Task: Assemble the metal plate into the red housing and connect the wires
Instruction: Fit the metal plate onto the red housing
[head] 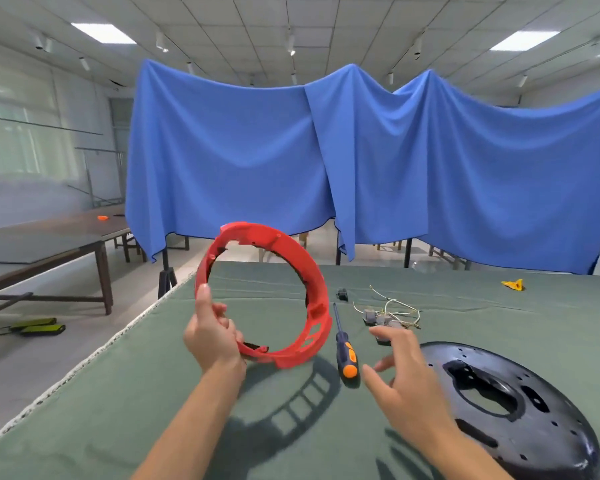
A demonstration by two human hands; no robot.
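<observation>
A: Start closest to the camera. What are the hands doing?

B: The right hand point(400, 372) floats just above the green-covered worktop point(118, 410), fingers point(385, 336) spread and nearly straight, holding nothing. It sits between the screwdriver and the metal plate.

A: And the plate itself?

B: The metal plate point(520, 407) is a dark, glossy disc lying flat on the worktop at the near right, with a large cut-out in its middle and small holes around it. The right wrist overlaps its left edge in this view; whether they touch I cannot tell.

A: The left hand?

B: The left hand point(212, 337) grips the red housing point(312, 299), a red plastic ring, at its lower left rim. The thumb lies along the outer edge and the fingers curl to the inside. The ring is tilted up on edge, its top leaning away from the camera, and its shadow falls on the cloth below. Its lowest part is close to the cloth; contact is unclear.

A: What lies beyond the hands?

B: A screwdriver point(342, 341) with a black-and-orange handle lies just right of the ring, tip pointing away. Farther out, a tangle of pale wires point(395, 308) with small grey connectors lies beyond the right fingertips, and a small black part point(342, 294) rests near the screwdriver's tip. A yellow piece point(513, 285) sits far right.

A: And behind the worktop?

B: A blue cloth point(361, 161) hangs across the room, with a dark table point(49, 237) to the left.
</observation>
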